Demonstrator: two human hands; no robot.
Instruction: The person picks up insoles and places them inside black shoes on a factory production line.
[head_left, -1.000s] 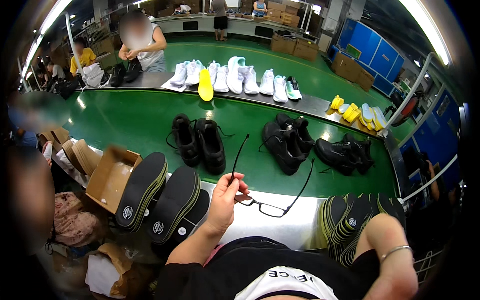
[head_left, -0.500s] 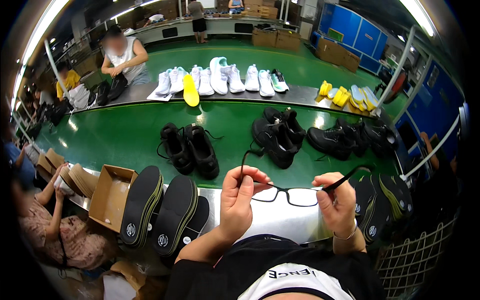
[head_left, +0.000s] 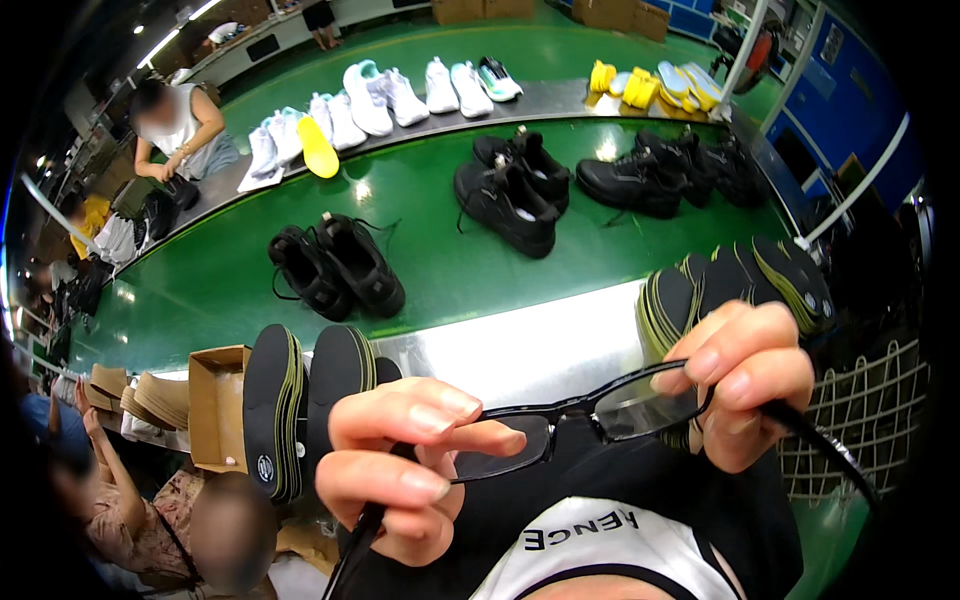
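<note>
A pair of black-framed eyeglasses [head_left: 575,408] is held up close in front of my chest, one side in each hand. My left hand [head_left: 405,465] is closed around the left end of the frame, with a finger lying across that lens. My right hand [head_left: 745,380] pinches the right rim between thumb and fingers. Both temple arms reach back toward me, past my hands. Below the glasses are my black shirt and its white panel. Beyond them lies the bare metal ledge [head_left: 500,345] of the bench.
Stacks of black insoles [head_left: 272,400] stand left, more insoles [head_left: 680,290] right, beside an open carton [head_left: 215,400]. Black shoes [head_left: 335,265] sit on the green belt [head_left: 420,260]. White sneakers [head_left: 370,100] and a yellow insole [head_left: 318,147] line the far shelf. Co-workers sit at left; a wire basket [head_left: 865,410] is at right.
The glasses have come nearer and larger, and their temples now point toward me. Both hands have moved closer and turned around the frame. The view has shifted and tilted.
</note>
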